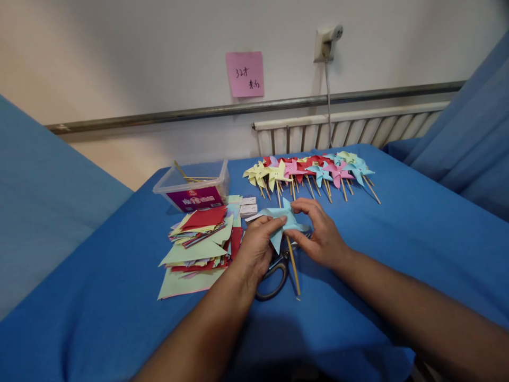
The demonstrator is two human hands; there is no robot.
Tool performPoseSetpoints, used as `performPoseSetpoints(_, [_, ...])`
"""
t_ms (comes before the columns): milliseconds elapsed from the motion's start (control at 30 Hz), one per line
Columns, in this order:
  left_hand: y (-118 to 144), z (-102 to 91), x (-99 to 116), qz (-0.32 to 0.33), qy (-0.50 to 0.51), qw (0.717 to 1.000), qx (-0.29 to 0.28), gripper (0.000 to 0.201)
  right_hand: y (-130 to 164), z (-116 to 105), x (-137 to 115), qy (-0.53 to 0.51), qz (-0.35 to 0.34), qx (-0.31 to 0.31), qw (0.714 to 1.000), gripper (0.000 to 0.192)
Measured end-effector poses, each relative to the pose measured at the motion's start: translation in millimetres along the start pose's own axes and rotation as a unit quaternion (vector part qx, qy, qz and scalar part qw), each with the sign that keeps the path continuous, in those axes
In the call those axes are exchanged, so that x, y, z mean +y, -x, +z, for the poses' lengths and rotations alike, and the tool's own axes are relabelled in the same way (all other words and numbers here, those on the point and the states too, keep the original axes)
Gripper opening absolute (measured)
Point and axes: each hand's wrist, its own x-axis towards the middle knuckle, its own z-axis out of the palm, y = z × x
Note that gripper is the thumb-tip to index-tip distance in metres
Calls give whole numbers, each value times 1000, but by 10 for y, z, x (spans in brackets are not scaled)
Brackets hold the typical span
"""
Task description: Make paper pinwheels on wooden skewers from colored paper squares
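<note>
A light blue paper pinwheel is held between both hands over the blue-covered table. My left hand grips it from the left, thumb pressed on the paper near the middle. From the right, my right hand pinches its folded blades between thumb and fingers. A thin wooden stick slants down below the pinwheel toward me; its upper end is hidden by the paper. Under the hands lies a pair of scissors with dark handles, its blades partly covered.
Several finished pinwheels on sticks lie in rows at the back. To the left stand a clear plastic box with sticks and a stack of coloured paper. Two small white boxes sit beside it. A radiator runs along the wall.
</note>
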Motion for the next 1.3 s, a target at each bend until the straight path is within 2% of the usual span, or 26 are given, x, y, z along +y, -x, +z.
performPoseSetpoints(67, [0,1,-1,0,-5,1000,-5,23,-1,4,16,-19,12,9,1000,43])
performPoseSetpoints(167, [3,2,2,2,-6,1000,-12,24,5,12,33,-50,41,9,998,47])
performPoseSetpoints(333, [15,6,16,14,-14,1000,-3,22,21,30,14,-143,160,14,977,46])
performPoseSetpoints(467, [14,5,-1,11,-21,1000,-14,25,22,32,-25,-116,149,6,982,56])
performPoseSetpoints(533, [8,1,-12,10,-26,999,-20,26,21,33,-33,-103,142,6,985,54])
performPoseSetpoints(600, [1,-4,-19,16,-32,999,-18,24,19,40,-25,-128,164,10,978,52])
performPoseSetpoints(667, [-7,-11,-24,22,-36,999,-13,22,12,55,-6,-196,207,22,958,50])
performPoseSetpoints(733, [-15,-21,-34,26,-45,998,-18,22,-4,74,13,-278,255,33,925,46])
performPoseSetpoints(800, [-22,-32,-51,22,-60,998,-29,24,-25,91,22,-340,295,27,892,44])
performPoseSetpoints(900, [-27,-46,-72,7,-84,996,-33,25,-55,104,18,-393,330,8,858,44])
performPoseSetpoints(1000, [-22,-42,-45,-8,-73,996,-48,25,-75,85,13,-425,353,17,833,43])
performPoseSetpoints(1133, [8,-19,57,-43,-30,994,-96,25,-96,21,13,-462,368,39,806,43])
performPoseSetpoints(1300, [34,-29,117,-64,-52,985,-153,25,-103,-32,12,-511,367,28,777,35])
